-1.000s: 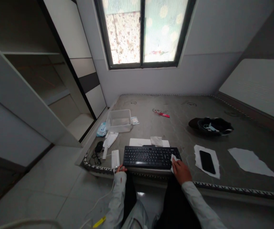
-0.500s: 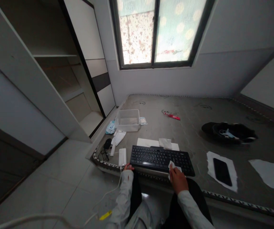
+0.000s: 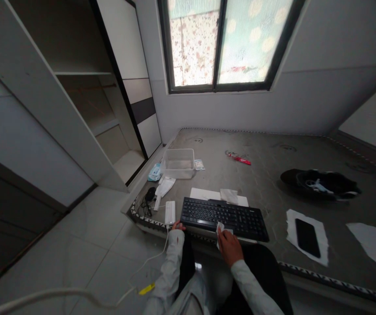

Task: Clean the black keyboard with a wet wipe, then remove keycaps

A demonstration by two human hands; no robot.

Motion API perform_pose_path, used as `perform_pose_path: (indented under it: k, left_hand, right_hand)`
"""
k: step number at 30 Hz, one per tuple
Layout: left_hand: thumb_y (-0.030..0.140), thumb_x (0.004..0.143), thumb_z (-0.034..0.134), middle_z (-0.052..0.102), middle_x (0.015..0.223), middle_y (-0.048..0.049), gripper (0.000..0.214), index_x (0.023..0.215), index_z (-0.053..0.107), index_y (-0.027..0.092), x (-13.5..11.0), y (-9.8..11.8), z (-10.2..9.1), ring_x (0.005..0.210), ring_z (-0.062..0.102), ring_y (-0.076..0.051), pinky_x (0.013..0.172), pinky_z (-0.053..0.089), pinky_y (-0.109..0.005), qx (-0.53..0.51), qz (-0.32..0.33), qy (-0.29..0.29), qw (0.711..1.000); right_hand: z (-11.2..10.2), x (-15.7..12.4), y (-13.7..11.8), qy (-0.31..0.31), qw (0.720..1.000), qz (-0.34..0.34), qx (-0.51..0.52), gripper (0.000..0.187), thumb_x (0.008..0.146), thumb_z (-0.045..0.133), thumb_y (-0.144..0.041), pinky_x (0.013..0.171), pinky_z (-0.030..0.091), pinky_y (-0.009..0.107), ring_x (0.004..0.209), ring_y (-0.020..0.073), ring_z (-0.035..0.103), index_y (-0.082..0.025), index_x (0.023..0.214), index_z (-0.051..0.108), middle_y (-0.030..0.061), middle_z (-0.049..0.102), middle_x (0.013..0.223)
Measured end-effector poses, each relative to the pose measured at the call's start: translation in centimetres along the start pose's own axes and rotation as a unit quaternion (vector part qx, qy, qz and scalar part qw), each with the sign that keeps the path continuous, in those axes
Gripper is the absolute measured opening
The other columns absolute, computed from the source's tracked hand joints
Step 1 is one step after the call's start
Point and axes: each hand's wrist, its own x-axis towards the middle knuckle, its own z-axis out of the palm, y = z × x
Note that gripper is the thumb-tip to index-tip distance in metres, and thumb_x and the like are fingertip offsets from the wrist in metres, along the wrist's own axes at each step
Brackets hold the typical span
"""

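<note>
A black keyboard [image 3: 224,217] lies at the front edge of the grey mattress, partly over white paper. My left hand [image 3: 178,225] grips its front left corner, with the fingertips partly hidden. In my right hand [image 3: 230,246] is a crumpled white tissue [image 3: 220,228], pinched between closed fingers. This tissue touches the keyboard's front edge, right of its middle. Just left of the keyboard sits a white power strip [image 3: 170,213] with a cable running down to the floor. Behind the keyboard, a folded white wipe [image 3: 229,195] rests on the paper [image 3: 204,193].
A clear plastic box [image 3: 178,164], a blue packet [image 3: 154,172] and a black mouse [image 3: 150,194] are at the left. A phone [image 3: 308,237] lies on a white sheet to the right, near a black bag [image 3: 322,183]. Farther back is a red packet [image 3: 238,158].
My right hand has slid left along the keyboard's front edge with the tissue. My left hand stays at the keyboard's corner. The view has shifted slightly.
</note>
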Motion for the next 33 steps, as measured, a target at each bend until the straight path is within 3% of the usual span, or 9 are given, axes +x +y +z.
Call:
perform_pose_path:
  k: [11, 19, 24, 33]
  left_hand:
    - [0.048, 0.054, 0.078, 0.064, 0.048, -0.0003, 0.045, 0.084, 0.067, 0.016, 0.3, 0.3, 0.1, 0.047, 0.058, -0.019, 0.051, 0.040, -0.029, -0.006, -0.005, -0.003, 1.000]
    - [0.047, 0.045, 0.078, 0.063, 0.047, -0.0005, 0.044, 0.075, 0.067, 0.017, 0.7, 0.4, -0.1, 0.047, 0.056, -0.018, 0.051, 0.040, -0.029, -0.007, 0.008, -0.029, 1.000]
    - [0.054, 0.051, 0.075, 0.062, 0.048, -0.0006, 0.050, 0.085, 0.070, 0.016, 0.1, 0.1, 0.2, 0.049, 0.057, -0.019, 0.049, 0.040, -0.029, -0.002, 0.026, -0.008, 1.000]
    - [0.052, 0.053, 0.077, 0.064, 0.049, -0.0008, 0.051, 0.088, 0.070, 0.016, 0.2, 0.0, 0.1, 0.046, 0.057, -0.018, 0.050, 0.042, -0.029, 0.003, 0.022, -0.004, 1.000]
  right_hand:
    - [-1.5, 6.0, -5.4, -0.072, 0.997, -0.024, 0.020, 0.052, 0.092, 0.046, -0.009, 0.089, 0.044, 0.039, 0.103, 0.0267, 0.058, -0.015, 0.144, 0.045, 0.0145, 0.064, 0.114]
    - [-1.4, 10.7, -9.2, -0.092, 0.993, -0.066, 0.035, 0.044, 0.096, 0.046, -0.015, 0.090, 0.044, 0.037, 0.104, 0.0261, 0.060, -0.016, 0.140, 0.048, 0.0149, 0.065, 0.117]
    - [-1.9, 10.4, -7.5, -0.093, 0.994, -0.050, 0.020, 0.050, 0.092, 0.044, -0.006, 0.088, 0.044, 0.034, 0.103, 0.0250, 0.062, -0.016, 0.140, 0.050, 0.0143, 0.065, 0.121]
    - [-2.4, 7.3, -0.8, -0.085, 0.996, -0.004, -0.020, 0.054, 0.088, 0.045, -0.004, 0.085, 0.043, 0.031, 0.099, 0.0241, 0.063, -0.014, 0.141, 0.051, 0.0153, 0.067, 0.119]
